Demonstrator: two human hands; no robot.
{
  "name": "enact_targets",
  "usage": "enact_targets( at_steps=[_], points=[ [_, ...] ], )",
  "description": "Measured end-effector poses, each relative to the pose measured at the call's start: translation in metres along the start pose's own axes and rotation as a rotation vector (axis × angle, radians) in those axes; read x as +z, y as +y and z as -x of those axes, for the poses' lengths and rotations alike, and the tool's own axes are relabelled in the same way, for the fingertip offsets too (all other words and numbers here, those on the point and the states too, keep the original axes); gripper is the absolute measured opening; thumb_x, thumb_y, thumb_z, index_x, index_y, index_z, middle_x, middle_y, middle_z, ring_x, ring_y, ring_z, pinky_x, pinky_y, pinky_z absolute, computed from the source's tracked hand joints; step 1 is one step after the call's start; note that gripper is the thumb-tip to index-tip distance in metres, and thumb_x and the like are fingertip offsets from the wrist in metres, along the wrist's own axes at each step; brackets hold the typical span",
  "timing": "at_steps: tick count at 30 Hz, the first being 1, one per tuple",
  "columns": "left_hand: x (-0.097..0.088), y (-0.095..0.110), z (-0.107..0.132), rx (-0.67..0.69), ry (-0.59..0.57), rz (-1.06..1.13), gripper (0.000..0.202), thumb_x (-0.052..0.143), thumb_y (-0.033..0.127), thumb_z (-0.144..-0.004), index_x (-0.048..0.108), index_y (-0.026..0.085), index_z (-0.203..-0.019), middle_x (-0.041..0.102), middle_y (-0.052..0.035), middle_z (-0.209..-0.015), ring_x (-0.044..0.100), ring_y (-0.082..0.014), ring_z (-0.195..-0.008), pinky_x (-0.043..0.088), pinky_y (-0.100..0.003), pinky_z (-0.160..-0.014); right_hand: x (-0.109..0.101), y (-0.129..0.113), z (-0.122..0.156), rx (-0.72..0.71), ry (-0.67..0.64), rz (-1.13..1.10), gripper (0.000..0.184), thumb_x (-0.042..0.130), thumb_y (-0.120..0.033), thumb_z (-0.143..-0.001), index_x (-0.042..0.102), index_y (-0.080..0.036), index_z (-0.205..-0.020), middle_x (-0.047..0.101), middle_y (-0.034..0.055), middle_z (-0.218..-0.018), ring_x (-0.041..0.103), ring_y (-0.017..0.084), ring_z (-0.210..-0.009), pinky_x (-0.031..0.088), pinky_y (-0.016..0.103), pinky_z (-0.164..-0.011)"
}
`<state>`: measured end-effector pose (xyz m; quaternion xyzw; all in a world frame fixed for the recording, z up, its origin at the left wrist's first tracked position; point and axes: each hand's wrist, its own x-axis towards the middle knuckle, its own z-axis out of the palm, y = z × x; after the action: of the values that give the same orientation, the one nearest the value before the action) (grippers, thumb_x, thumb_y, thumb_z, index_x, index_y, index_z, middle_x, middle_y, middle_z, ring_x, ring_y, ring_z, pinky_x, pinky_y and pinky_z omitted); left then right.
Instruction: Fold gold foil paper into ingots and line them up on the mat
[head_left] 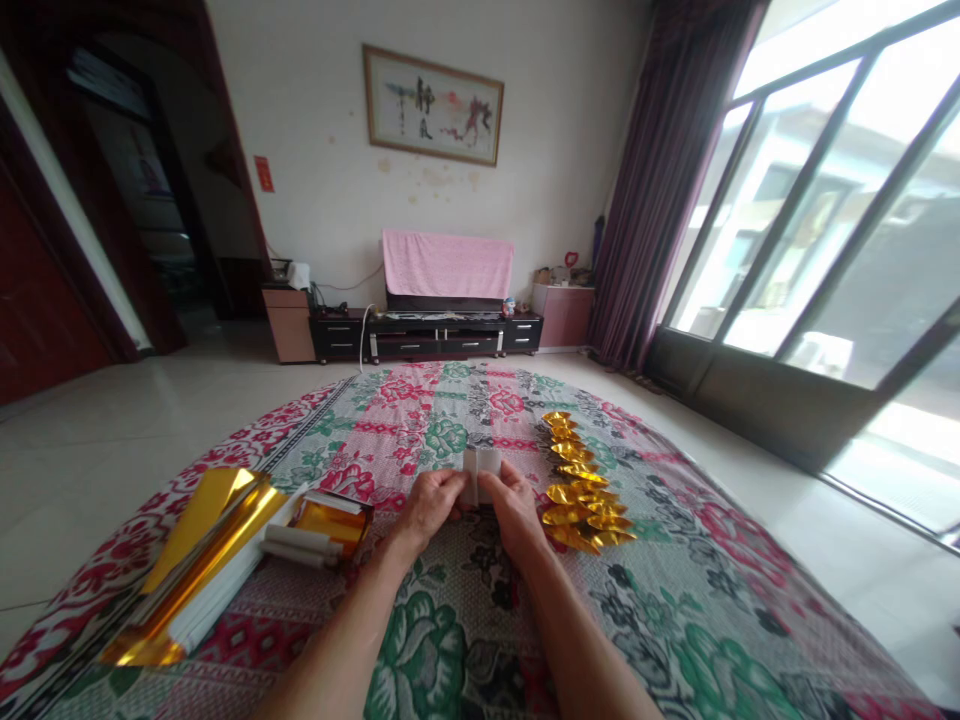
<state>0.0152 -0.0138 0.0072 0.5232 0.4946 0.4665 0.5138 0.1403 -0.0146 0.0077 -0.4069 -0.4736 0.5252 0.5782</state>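
Observation:
My left hand (436, 497) and my right hand (512, 495) meet above the middle of the patterned cloth (420, 630). Between them is a small piece of whitish paper (472, 470) with an upright crease or edge down its middle. The left fingers pinch its left side, and the right thumb and fingers grip its right side. To the right of my right hand lie several folded gold foil paper pieces (581, 485) in overlapping rows. On the left lie gold foil sheets (217, 560), partly rolled, with their white backs showing in places.
Beside the sheets, a shallow dark-edged box (358, 508) holds more gold paper, with white rolls (300, 543) at its near side. Beyond the cloth stands a low black cabinet (437, 342) with a pink cover (448, 264) above it. Large windows (810, 220) line the right.

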Motion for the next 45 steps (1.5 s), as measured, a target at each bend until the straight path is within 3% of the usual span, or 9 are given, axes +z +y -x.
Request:
enact_targets(
  at_steps=[19, 25, 30, 34, 39, 45],
  points=[
    [0.004, -0.004, -0.003, 0.026, 0.111, -0.095, 0.029, 0.052, 0.04, -0.069, 0.066, 0.015, -0.073, 0.059, 0.0, -0.056, 0.052, -0.0124, -0.05, 0.04, -0.02, -0.043, 0.0, 0.007, -0.004, -0.048, 0.03, 0.067, 0.027, 0.061, -0.034, -0.064, 0.061, -0.014, -0.081, 0.057, -0.0022, -0.064, 0.046, 0.009, -0.055, 0.039, 0.019, -0.051],
    [0.006, -0.006, -0.004, 0.091, 0.193, -0.302, 0.026, 0.046, 0.036, -0.072, 0.063, 0.017, -0.066, 0.055, 0.0012, -0.05, 0.05, -0.0117, -0.047, 0.037, -0.02, -0.045, -0.001, 0.014, -0.008, -0.088, 0.081, 0.208, 0.027, 0.06, -0.035, -0.064, 0.063, -0.013, -0.08, 0.055, -0.0029, -0.061, 0.044, 0.009, -0.054, 0.037, 0.018, -0.049],
    [0.008, -0.003, -0.001, 0.211, 0.291, -0.529, 0.028, 0.043, 0.03, -0.075, 0.062, 0.016, -0.061, 0.059, -0.0018, -0.053, 0.05, -0.0116, -0.052, 0.034, -0.021, -0.051, 0.0, 0.013, -0.007, -0.102, 0.112, 0.262, 0.03, 0.06, -0.035, -0.064, 0.064, -0.012, -0.084, 0.057, -0.0027, -0.064, 0.046, 0.01, -0.056, 0.039, 0.019, -0.051],
    [0.011, -0.003, 0.001, 0.228, 0.368, -0.607, 0.028, 0.043, 0.029, -0.076, 0.063, 0.017, -0.06, 0.062, -0.0038, -0.056, 0.049, -0.0116, -0.053, 0.032, -0.022, -0.055, 0.002, 0.01, -0.006, -0.108, 0.138, 0.282, 0.03, 0.06, -0.034, -0.064, 0.065, -0.012, -0.084, 0.058, -0.0024, -0.064, 0.046, 0.01, -0.056, 0.04, 0.019, -0.053],
    [0.011, -0.005, 0.0, 0.235, 0.408, -0.594, 0.027, 0.044, 0.03, -0.076, 0.062, 0.017, -0.06, 0.061, -0.0031, -0.056, 0.048, -0.0117, -0.053, 0.032, -0.022, -0.055, 0.003, 0.004, -0.003, -0.065, 0.176, 0.221, 0.028, 0.062, -0.035, -0.061, 0.063, -0.012, -0.078, 0.056, -0.0026, -0.06, 0.046, 0.01, -0.054, 0.04, 0.019, -0.05],
    [0.006, -0.004, -0.001, 0.165, 0.384, -0.351, 0.03, 0.045, 0.036, -0.074, 0.055, 0.017, -0.053, 0.046, 0.0029, -0.043, 0.045, -0.0107, -0.046, 0.033, -0.02, -0.047, 0.002, 0.002, -0.001, -0.009, 0.169, 0.025, 0.034, 0.064, -0.04, -0.06, 0.06, -0.013, -0.081, 0.059, -0.0008, -0.062, 0.05, 0.011, -0.054, 0.043, 0.021, -0.052]
  ],
)
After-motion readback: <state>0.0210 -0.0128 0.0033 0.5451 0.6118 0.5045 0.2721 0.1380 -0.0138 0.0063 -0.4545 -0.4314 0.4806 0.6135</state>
